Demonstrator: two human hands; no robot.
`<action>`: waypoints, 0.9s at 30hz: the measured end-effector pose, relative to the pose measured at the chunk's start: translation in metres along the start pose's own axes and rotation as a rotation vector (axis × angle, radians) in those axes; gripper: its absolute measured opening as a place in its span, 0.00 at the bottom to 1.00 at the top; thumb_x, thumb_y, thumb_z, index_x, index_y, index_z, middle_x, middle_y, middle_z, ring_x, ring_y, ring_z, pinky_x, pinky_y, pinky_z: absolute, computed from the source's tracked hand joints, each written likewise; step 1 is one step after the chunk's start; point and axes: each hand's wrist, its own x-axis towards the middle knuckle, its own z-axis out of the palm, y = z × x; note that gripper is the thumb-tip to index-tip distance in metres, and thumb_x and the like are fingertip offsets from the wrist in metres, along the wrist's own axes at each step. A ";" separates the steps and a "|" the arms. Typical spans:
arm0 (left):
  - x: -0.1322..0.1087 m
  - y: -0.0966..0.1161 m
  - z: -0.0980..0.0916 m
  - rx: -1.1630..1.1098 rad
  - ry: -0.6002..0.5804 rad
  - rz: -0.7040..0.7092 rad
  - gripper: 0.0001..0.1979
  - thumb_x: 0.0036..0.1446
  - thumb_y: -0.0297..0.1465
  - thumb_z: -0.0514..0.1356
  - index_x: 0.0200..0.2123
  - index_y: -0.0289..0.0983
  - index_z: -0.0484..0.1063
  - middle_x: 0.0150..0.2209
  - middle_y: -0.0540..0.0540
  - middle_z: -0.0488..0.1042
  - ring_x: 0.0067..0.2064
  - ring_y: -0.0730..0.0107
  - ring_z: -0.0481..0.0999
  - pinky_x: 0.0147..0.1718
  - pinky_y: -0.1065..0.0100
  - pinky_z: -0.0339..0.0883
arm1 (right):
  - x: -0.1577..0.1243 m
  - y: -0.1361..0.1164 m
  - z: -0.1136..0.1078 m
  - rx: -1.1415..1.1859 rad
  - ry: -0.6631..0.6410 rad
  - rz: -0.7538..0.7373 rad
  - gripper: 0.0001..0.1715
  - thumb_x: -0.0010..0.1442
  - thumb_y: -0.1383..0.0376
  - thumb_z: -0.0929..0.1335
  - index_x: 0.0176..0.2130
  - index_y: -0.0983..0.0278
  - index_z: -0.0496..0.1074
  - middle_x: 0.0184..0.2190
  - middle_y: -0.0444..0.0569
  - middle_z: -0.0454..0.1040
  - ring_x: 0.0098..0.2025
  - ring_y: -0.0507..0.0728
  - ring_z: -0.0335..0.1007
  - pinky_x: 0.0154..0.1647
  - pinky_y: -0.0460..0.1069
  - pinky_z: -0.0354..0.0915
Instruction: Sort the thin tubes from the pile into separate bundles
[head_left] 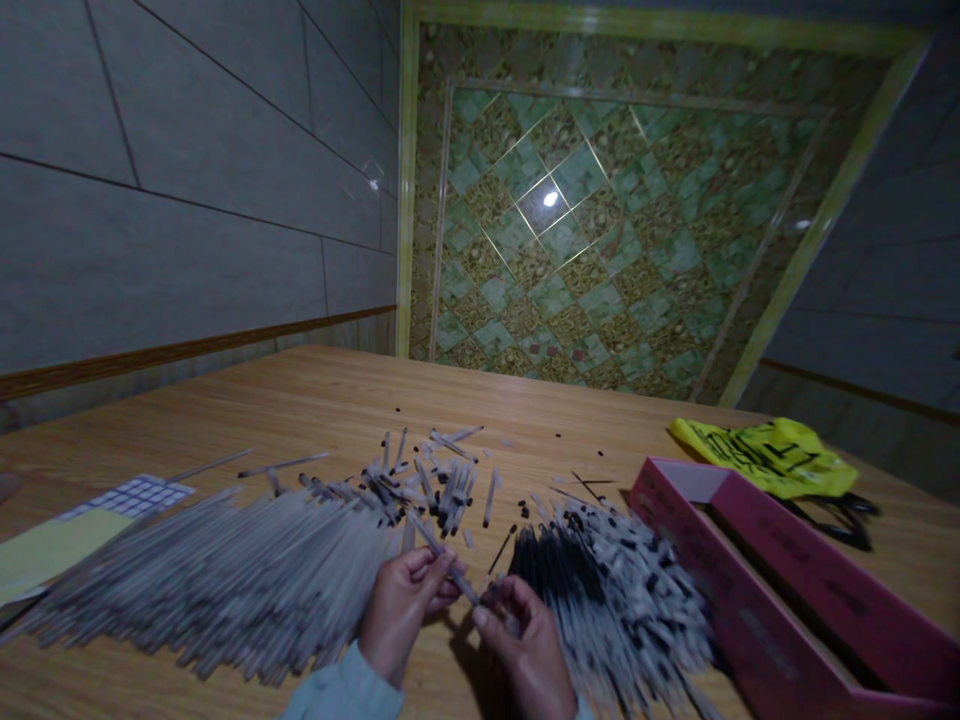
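Observation:
A translucent grey pen barrel [430,538] slants between my two hands over the table. Closed round its middle are the thumb and fingers of my left hand [405,608]. My right hand [526,640] pinches at its lower end; whether a small part is also between those fingers I cannot tell. To the left of my left hand lies a wide heap of similar clear barrels [225,580]. Thin dark-tipped pen refills [559,570] lie beside my right hand, next to a pile of whitish and black small pen parts [652,590]. Short black-ended pieces [454,490] are scattered beyond my hands.
A long pink box [780,570] stands open on the right. Behind it are a yellow plastic bag [765,455] and a black object [836,520]. A pale yellow sheet with a blue grid [75,535] lies at left on the wooden table [337,385]. Tiled walls surround the table.

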 end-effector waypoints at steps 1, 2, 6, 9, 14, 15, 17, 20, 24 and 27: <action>0.000 0.000 0.000 0.003 -0.003 0.003 0.17 0.43 0.41 0.65 0.26 0.31 0.75 0.25 0.42 0.78 0.27 0.70 0.76 0.27 0.73 0.70 | 0.000 0.002 0.000 0.039 -0.050 0.034 0.19 0.43 0.55 0.74 0.25 0.67 0.69 0.19 0.43 0.67 0.21 0.48 0.59 0.20 0.43 0.57; 0.000 0.000 0.000 0.005 -0.004 0.004 0.17 0.43 0.41 0.65 0.26 0.31 0.75 0.25 0.43 0.78 0.27 0.69 0.76 0.28 0.73 0.70 | 0.000 0.004 0.001 0.065 -0.108 0.076 0.21 0.47 0.52 0.71 0.25 0.67 0.69 0.17 0.43 0.66 0.17 0.46 0.56 0.17 0.42 0.54; 0.002 -0.002 -0.001 0.009 0.012 -0.016 0.17 0.42 0.42 0.66 0.25 0.31 0.74 0.23 0.44 0.77 0.25 0.71 0.75 0.24 0.75 0.69 | 0.000 0.011 0.002 0.033 -0.165 0.130 0.27 0.49 0.47 0.68 0.19 0.69 0.68 0.11 0.42 0.62 0.11 0.44 0.46 0.12 0.42 0.47; 0.002 -0.002 -0.002 0.013 0.017 -0.028 0.18 0.42 0.42 0.65 0.25 0.31 0.74 0.23 0.44 0.77 0.25 0.72 0.75 0.22 0.77 0.68 | -0.001 0.010 0.002 0.033 -0.040 0.058 0.21 0.40 0.54 0.75 0.21 0.68 0.69 0.15 0.43 0.67 0.17 0.48 0.57 0.18 0.44 0.57; 0.002 -0.002 -0.002 0.006 0.024 -0.025 0.18 0.42 0.42 0.65 0.26 0.31 0.74 0.23 0.45 0.77 0.25 0.73 0.75 0.23 0.77 0.68 | 0.000 0.012 0.000 0.038 -0.008 0.019 0.21 0.39 0.56 0.76 0.24 0.67 0.67 0.17 0.41 0.67 0.19 0.48 0.58 0.19 0.43 0.56; 0.002 -0.002 -0.002 0.003 0.022 -0.028 0.18 0.42 0.42 0.66 0.26 0.31 0.74 0.23 0.45 0.77 0.25 0.73 0.75 0.23 0.77 0.68 | 0.001 0.013 0.000 0.057 -0.041 0.040 0.21 0.41 0.55 0.75 0.24 0.66 0.66 0.16 0.41 0.66 0.18 0.47 0.58 0.18 0.43 0.56; 0.002 -0.001 -0.002 0.001 0.021 -0.031 0.18 0.42 0.42 0.66 0.26 0.31 0.74 0.23 0.45 0.77 0.25 0.73 0.75 0.24 0.76 0.68 | 0.002 0.017 -0.002 0.114 -0.107 0.090 0.21 0.44 0.53 0.73 0.26 0.66 0.65 0.16 0.42 0.67 0.16 0.47 0.58 0.18 0.43 0.56; 0.002 -0.001 -0.002 0.009 0.042 -0.022 0.18 0.41 0.43 0.66 0.25 0.31 0.74 0.23 0.45 0.77 0.25 0.73 0.74 0.24 0.76 0.68 | 0.003 0.022 -0.005 0.151 -0.152 0.137 0.21 0.45 0.54 0.73 0.27 0.66 0.65 0.17 0.44 0.69 0.16 0.48 0.60 0.18 0.43 0.56; 0.002 0.001 -0.003 0.001 0.095 0.004 0.18 0.42 0.43 0.65 0.25 0.31 0.73 0.22 0.46 0.76 0.25 0.74 0.73 0.24 0.76 0.68 | 0.003 0.023 -0.004 0.207 -0.162 0.160 0.18 0.43 0.58 0.74 0.25 0.67 0.66 0.15 0.45 0.70 0.14 0.46 0.57 0.14 0.41 0.50; 0.002 0.003 -0.004 -0.008 0.111 -0.004 0.17 0.43 0.42 0.65 0.25 0.32 0.72 0.22 0.47 0.75 0.26 0.73 0.74 0.25 0.75 0.69 | 0.002 0.019 -0.001 0.268 -0.215 0.182 0.18 0.42 0.57 0.73 0.24 0.67 0.66 0.14 0.45 0.69 0.11 0.44 0.49 0.11 0.41 0.42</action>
